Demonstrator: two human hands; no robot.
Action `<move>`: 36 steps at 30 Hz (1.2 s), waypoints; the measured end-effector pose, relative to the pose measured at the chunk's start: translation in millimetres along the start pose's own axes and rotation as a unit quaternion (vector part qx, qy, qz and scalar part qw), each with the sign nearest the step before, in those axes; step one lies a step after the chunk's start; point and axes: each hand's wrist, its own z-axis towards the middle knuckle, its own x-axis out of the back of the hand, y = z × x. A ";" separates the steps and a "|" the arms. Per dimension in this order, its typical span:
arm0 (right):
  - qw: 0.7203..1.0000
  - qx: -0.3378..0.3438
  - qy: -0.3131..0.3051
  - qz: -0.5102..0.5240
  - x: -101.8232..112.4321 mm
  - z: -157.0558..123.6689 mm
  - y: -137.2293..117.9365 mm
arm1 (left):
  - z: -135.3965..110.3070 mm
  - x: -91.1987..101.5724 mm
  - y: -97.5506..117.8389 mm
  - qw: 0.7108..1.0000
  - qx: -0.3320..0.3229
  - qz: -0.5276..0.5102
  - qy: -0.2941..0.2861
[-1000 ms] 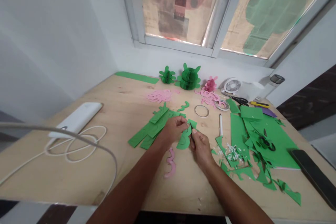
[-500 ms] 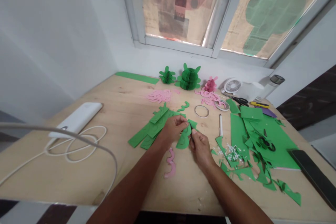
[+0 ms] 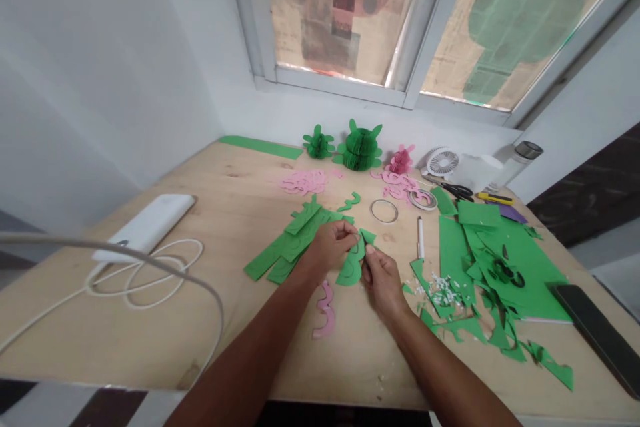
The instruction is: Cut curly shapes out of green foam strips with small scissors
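Observation:
My left hand [image 3: 336, 240] pinches the upper left edge of a green paper piece [image 3: 351, 269] with a wavy outline and drawn curved lines. At the paper's right edge, my right hand [image 3: 383, 275] is closed on what look like scissors [image 3: 363, 239]; only a dark narrow blade shows, and the handles are hidden in the fingers. Under my left wrist lie overlapping green paper strips [image 3: 285, 250] with curved outlines. A pink wavy paper cut-out [image 3: 325, 313] rests on the table just below the hands. Beyond them lies a green wavy cut-out [image 3: 351, 201].
Green scraps [image 3: 500, 327], a white pen [image 3: 421, 237], black scissors [image 3: 457, 192] and a phone [image 3: 597, 337] lie right. Pink cut-outs [image 3: 304, 182], a tape ring [image 3: 384, 211] and honeycomb paper figures [image 3: 361, 150] stand or lie behind. A white power bank [image 3: 150, 225] and looped cable [image 3: 165, 280] are left.
The green paper and the dark blade have shifted very slightly between my hands. Both hands keep nearly the same place and grip.

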 end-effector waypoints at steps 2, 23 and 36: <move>1.000 -0.002 0.000 -0.004 -0.4 -0.4 -1.3 | 0.3 0.3 -0.4 1.000 0.001 0.004 0.001; 1.000 0.004 0.007 -0.017 -0.9 -1.1 -3.3 | 1.0 0.4 -1.7 1.000 0.001 0.005 -0.003; 1.000 0.009 -0.003 -0.027 -0.1 -0.9 -2.3 | 1.1 1.0 -1.2 1.000 -0.003 -0.007 -0.010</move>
